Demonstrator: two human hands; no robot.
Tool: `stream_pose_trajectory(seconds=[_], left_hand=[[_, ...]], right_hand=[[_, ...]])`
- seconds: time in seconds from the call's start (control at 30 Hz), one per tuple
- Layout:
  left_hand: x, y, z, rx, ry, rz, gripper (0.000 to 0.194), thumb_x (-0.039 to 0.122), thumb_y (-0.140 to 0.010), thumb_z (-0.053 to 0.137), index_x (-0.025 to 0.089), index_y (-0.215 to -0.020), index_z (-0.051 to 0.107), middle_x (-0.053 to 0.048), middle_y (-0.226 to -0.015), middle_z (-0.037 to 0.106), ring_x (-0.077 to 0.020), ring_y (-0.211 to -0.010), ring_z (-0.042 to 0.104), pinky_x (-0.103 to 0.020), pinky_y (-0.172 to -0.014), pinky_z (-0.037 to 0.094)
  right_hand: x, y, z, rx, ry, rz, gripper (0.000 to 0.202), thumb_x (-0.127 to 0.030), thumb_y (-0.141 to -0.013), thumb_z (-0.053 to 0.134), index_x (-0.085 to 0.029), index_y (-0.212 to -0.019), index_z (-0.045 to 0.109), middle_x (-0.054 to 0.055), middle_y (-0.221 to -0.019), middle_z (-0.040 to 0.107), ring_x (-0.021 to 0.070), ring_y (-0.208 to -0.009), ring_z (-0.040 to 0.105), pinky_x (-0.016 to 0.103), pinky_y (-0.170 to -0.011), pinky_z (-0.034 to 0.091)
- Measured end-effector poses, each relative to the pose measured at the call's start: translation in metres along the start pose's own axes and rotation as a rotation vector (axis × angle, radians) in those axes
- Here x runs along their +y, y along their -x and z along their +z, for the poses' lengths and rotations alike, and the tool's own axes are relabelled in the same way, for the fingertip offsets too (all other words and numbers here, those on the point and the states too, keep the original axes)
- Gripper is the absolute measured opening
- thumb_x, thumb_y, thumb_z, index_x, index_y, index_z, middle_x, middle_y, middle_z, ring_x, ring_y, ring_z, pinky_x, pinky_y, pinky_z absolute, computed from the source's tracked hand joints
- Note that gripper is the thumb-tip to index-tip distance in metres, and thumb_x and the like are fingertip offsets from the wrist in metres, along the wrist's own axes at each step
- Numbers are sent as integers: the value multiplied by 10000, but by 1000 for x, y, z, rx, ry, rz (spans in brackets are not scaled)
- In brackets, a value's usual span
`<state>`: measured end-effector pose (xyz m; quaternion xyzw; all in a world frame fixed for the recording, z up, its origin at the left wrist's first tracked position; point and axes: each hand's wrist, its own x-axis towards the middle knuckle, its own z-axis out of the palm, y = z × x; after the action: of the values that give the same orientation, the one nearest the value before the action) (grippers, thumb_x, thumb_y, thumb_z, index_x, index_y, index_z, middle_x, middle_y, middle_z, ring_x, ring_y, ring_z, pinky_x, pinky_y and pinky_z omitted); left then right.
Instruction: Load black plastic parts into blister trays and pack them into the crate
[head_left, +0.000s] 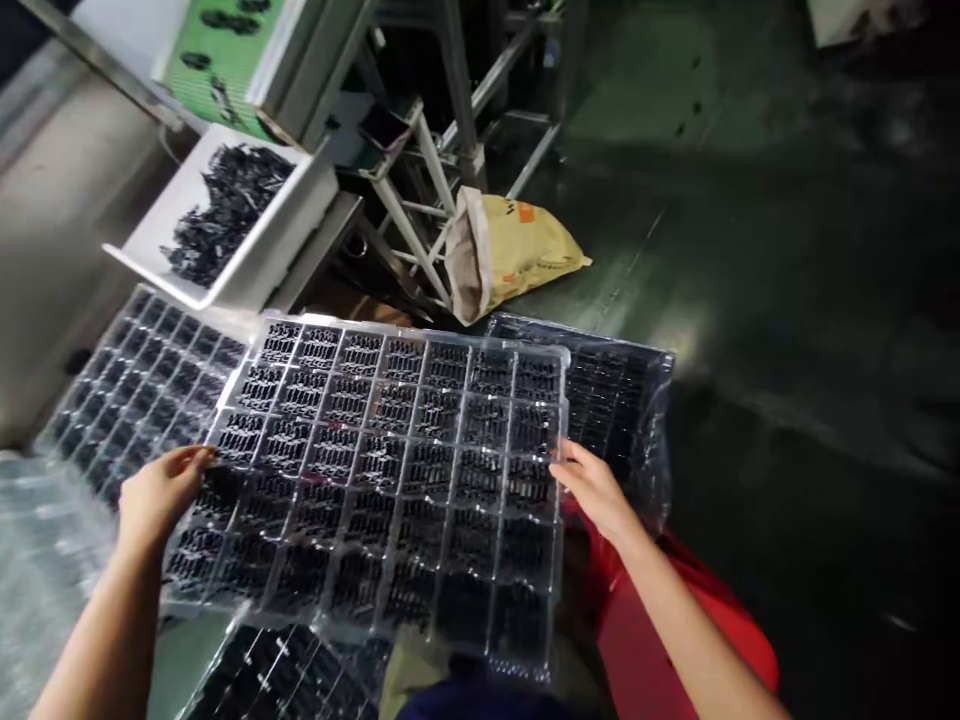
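Note:
A clear plastic tray, divided into a grid of compartments, is held up between my two hands. Rows of small black parts fill most of its compartments. My left hand pinches the tray's left edge between thumb and fingers. At the opposite edge, my right hand grips the rim, with some fingers hidden beneath it. Under the held tray's left side lies another filled compartment tray. A wrapped stack of dark trays shows behind my right hand.
A white bin heaped with loose black parts stands at the upper left, below a green conveyor belt. An open yellow sack lies on the floor near metal frame legs. Beside my right forearm is a red stool. More trays sit low in front.

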<state>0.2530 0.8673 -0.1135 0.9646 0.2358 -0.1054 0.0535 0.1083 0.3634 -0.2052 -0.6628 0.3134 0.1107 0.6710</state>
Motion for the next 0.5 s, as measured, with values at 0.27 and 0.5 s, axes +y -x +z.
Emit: stream_pose_trajectory(seconds=[0.27,0.5], left_hand=[[114,24,108,-16,26,73,367,382,-883,442,246,-1120,688,-32,-857,751,-224,-812,668,-241,-620,407],[240,30,236,-249,103,210,320,340,-988,438,198,-1182,648,-84,-1034,720,-213,-948,672,-332,-804,509]], right_hand=[[25,-32,-140,208,124,45,720,-471,-572,814,-184,-1213,656,66,-892,758,223,-836,696,361,-823,552],[64,-78,-239,372,233,97,570,-434,-464,830,-232,-984,713,61,-853,743,243,-743,715,371,-680,623]])
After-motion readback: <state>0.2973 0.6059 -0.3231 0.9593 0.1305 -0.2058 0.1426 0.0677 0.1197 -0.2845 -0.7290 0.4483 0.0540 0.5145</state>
